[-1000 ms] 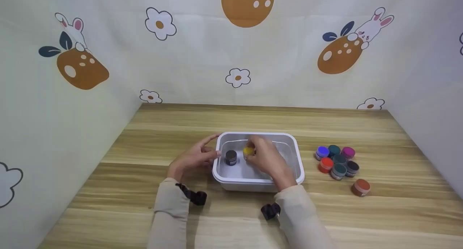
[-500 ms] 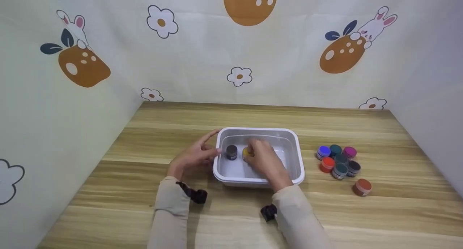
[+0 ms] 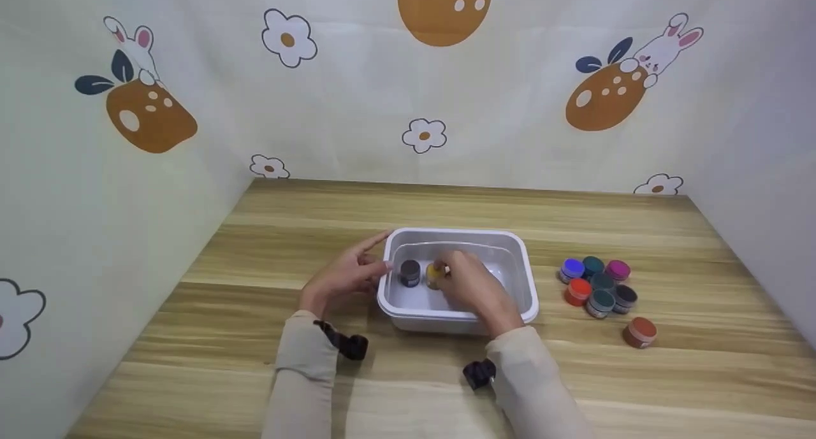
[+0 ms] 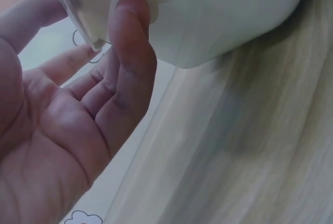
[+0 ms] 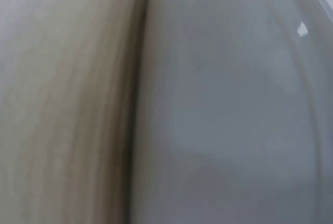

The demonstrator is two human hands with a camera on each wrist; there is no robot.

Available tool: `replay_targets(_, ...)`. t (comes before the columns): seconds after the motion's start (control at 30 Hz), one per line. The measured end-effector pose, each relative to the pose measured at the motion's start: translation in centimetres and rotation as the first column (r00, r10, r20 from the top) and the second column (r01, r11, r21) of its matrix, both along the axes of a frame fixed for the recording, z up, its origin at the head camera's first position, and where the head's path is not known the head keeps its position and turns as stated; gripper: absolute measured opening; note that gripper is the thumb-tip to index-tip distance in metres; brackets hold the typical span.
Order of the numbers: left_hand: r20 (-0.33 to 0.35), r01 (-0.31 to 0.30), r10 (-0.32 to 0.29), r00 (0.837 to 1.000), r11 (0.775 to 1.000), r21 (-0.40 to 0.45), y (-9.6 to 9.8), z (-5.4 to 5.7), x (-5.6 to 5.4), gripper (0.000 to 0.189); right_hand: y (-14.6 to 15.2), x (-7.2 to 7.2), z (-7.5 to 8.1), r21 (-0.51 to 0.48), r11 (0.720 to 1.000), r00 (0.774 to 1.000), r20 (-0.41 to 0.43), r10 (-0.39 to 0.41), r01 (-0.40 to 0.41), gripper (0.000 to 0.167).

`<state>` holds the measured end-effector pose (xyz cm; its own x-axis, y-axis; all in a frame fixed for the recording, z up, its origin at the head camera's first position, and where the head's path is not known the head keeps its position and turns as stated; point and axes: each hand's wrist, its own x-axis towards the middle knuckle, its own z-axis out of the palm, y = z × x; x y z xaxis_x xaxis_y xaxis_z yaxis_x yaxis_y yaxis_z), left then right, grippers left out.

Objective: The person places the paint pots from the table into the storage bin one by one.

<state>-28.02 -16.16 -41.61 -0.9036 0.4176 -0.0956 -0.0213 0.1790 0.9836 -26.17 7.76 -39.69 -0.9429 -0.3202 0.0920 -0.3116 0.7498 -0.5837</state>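
Observation:
A white plastic tub (image 3: 459, 315) stands on the table in the head view. At its left rim my left hand (image 3: 344, 274) holds on, thumb at the rim; the left wrist view has that hand (image 4: 67, 115) with bent fingers against the outer wall. Inside the tub, my right hand (image 3: 475, 285) pinches a small paint pot with a yellow lid (image 3: 433, 274), partly covered by the fingers. A dark-lidded paint pot (image 3: 410, 273) is upright just left of it. Only the tub's wall (image 5: 234, 99) fills most of the right wrist view; no hand shows there.
Right of the tub several paint pots are grouped, among them blue (image 3: 572, 270), magenta (image 3: 618, 271), red (image 3: 578, 292) and dark green (image 3: 600, 303) ones. A brown-red pot (image 3: 641, 332) stands apart, nearer the front. A patterned cloth (image 3: 357, 107) hangs behind the wooden table (image 3: 319, 219).
My right hand has lowered the yellow pot slightly and brought it a little left, beside the dark pot. My left hand stays at the tub's rim. The head view has shifted slightly.

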Motion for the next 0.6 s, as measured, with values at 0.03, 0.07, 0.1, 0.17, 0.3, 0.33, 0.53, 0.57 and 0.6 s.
replay_targets(0.03, -0.005, 0.0, 0.0, 1.0, 1.0, -0.005, 0.0, 0.0, 0.0, 0.074, 0.1, 0.0, 0.1, 0.006, 1.0, 1.0, 0.003, 0.01, -0.01, 0.003)
replay_targets(0.07, -0.013, 0.004, -0.004, 1.0, 1.0, -0.009, 0.1, 0.0, -0.1, 0.074, 0.2, 0.0, 0.1, 0.011, 1.0, 1.0, 0.007, 0.021, -0.021, 0.004)
replay_targets(0.1, -0.014, 0.002, -0.003, 1.0, 1.0, -0.013, 0.1, 0.0, -0.1, 0.074, 0.2, 0.0, 0.2, 0.016, 0.999, 0.999, 0.009, 0.031, -0.031, 0.006)
replay_targets(0.17, -0.014, 0.003, -0.003, 1.0, 1.0, -0.018, 0.2, 0.0, -0.1, 0.074, 0.4, 0.0, 0.3, 0.022, 0.999, 0.999, 0.015, 0.04, -0.041, 0.009)
replay_targets(0.3, -0.011, 0.007, -0.007, 1.0, 0.999, -0.033, 0.2, 0.0, -0.2, 0.076, 1.0, 0.1, 0.9, -0.003, 0.998, 0.998, 0.015, 0.059, -0.059, 0.02)
replay_targets(0.33, -0.01, 0.009, -0.009, 1.0, 0.999, -0.035, 0.2, 0.0, -0.2, 0.076, 1.3, 0.0, 1.2, -0.021, 0.997, 0.998, 0.018, 0.068, -0.068, 0.023)
replay_targets(0.53, 0.003, 0.009, -0.008, 1.0, 0.999, -0.036, -0.1, -0.2, -0.3, 0.076, 5.5, 0.0, 3.7, -0.163, 0.984, 0.994, -0.09, 0.053, -0.067, 0.028)
replay_targets(0.57, 0.005, 0.009, -0.009, 1.0, 0.999, -0.036, -0.1, -0.2, -0.3, 0.076, 6.6, 0.0, 4.0, -0.179, 0.982, 0.992, -0.118, 0.033, -0.054, 0.027)
replay_targets(0.6, 0.004, 0.009, -0.009, 1.0, 0.999, -0.04, -0.1, -0.2, -0.3, 0.076, 7.8, 0.0, 4.3, -0.193, 0.981, 0.989, -0.145, 0.009, -0.037, 0.026)
